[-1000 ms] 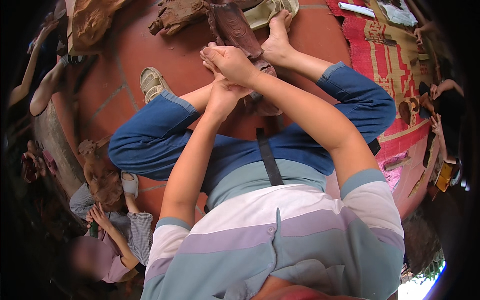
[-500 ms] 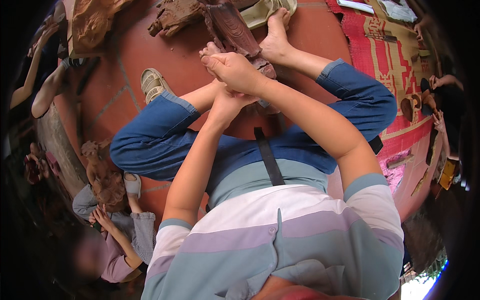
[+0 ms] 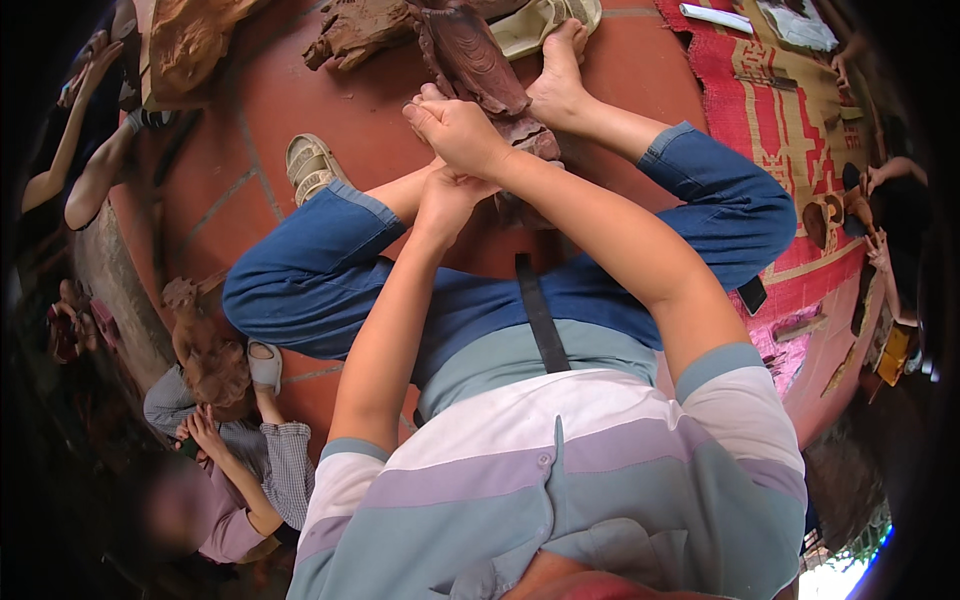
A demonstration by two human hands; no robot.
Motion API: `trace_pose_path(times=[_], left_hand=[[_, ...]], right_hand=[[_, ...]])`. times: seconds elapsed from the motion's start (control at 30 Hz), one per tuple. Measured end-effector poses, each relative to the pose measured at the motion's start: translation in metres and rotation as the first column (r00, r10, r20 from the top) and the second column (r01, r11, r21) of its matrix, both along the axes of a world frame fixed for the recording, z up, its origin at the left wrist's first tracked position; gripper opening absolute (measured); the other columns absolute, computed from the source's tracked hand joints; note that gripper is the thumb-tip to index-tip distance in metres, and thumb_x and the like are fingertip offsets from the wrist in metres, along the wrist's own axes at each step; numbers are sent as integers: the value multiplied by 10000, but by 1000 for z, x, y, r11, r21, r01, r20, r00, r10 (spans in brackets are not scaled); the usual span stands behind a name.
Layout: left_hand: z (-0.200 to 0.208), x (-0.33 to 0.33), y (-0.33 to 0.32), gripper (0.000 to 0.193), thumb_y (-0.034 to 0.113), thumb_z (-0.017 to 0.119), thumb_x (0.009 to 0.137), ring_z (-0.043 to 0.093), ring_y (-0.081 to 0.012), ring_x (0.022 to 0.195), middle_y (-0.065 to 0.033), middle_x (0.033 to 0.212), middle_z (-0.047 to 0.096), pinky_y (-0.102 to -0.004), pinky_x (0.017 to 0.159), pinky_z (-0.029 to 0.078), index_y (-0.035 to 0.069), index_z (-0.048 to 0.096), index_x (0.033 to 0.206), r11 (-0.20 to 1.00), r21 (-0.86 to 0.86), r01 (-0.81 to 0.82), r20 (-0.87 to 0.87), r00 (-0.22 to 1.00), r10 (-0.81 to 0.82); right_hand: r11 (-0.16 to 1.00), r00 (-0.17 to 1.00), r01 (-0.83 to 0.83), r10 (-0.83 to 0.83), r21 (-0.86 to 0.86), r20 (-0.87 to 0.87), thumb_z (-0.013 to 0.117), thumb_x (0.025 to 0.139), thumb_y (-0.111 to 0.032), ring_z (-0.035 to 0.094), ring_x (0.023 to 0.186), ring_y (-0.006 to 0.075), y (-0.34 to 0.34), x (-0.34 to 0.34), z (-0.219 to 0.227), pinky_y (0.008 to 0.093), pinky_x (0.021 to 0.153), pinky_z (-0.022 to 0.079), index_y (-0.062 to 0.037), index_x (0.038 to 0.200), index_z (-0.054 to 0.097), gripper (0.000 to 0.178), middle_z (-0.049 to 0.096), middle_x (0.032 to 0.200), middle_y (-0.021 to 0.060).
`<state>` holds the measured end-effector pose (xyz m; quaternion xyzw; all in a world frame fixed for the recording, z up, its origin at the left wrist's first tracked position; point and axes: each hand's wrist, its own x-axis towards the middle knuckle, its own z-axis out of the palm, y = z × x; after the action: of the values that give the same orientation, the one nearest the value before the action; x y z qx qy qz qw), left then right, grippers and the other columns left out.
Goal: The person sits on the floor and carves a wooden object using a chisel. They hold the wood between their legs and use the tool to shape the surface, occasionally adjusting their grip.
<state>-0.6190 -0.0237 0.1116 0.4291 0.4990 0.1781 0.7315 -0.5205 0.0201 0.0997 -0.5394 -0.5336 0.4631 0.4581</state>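
My two hands meet above my crossed legs, close beside a dark reddish-brown carved wood piece [image 3: 470, 55] with curved grooves. My right hand [image 3: 455, 130] is closed in a fist, thumb toward the left. Whatever lies inside it is hidden. Just below, my left hand [image 3: 447, 203] is closed too, its fingers curling in under my right wrist and mostly out of sight; I cannot make out what they grip. The wood's broken, rough lower end [image 3: 532, 138] shows to the right of my right hand, near my bare foot [image 3: 560, 85].
A rough wood chunk [image 3: 360, 32] and a larger orange-brown carving [image 3: 195, 45] lie beyond on red tiles. Sandals [image 3: 312, 165] sit to the left. A red and tan mat [image 3: 765, 150] spreads at right, with other people's hands at its edge. At lower left, a person sits by a carved figure [image 3: 205, 345].
My right hand has shifted slightly up, and my left hand a little left and up. The carved wood sits slightly further right in view. Both hands stay closed.
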Motion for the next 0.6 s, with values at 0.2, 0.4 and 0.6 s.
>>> trace_pose_path(times=[0.2, 0.4, 0.6], left_hand=[[7, 13, -15, 176, 48, 676, 830, 608, -139, 922, -71, 945, 663, -268, 838, 490, -11, 649, 994, 997, 69, 30, -1, 1000, -30], [8, 17, 0, 67, 59, 678, 838, 524, -55, 722, 12, 777, 612, -209, 631, 428, 2, 666, 872, 993, 95, 74, -112, 992, -64], [-8, 20, -8, 209, 165, 754, 761, 584, -116, 867, -47, 1075, 548, -246, 710, 472, -10, 671, 841, 950, 278, 141, -142, 984, -105]], right_hand=[[997, 997, -58, 55, -48, -54, 484, 953, -363, 556, 662, 215, -8, 12, 0, 355, 716, 461, -12, 662, 547, 461, 569, 632, 88], [963, 913, -63, -49, -260, -404, 509, 958, -342, 425, 587, 58, 3, 32, 24, 230, 553, 409, -38, 671, 525, 418, 476, 616, -19], [978, 889, 0, -95, -208, -447, 502, 954, -409, 348, 537, 38, -8, 42, 24, 211, 471, 311, -80, 688, 508, 423, 416, 591, -50]])
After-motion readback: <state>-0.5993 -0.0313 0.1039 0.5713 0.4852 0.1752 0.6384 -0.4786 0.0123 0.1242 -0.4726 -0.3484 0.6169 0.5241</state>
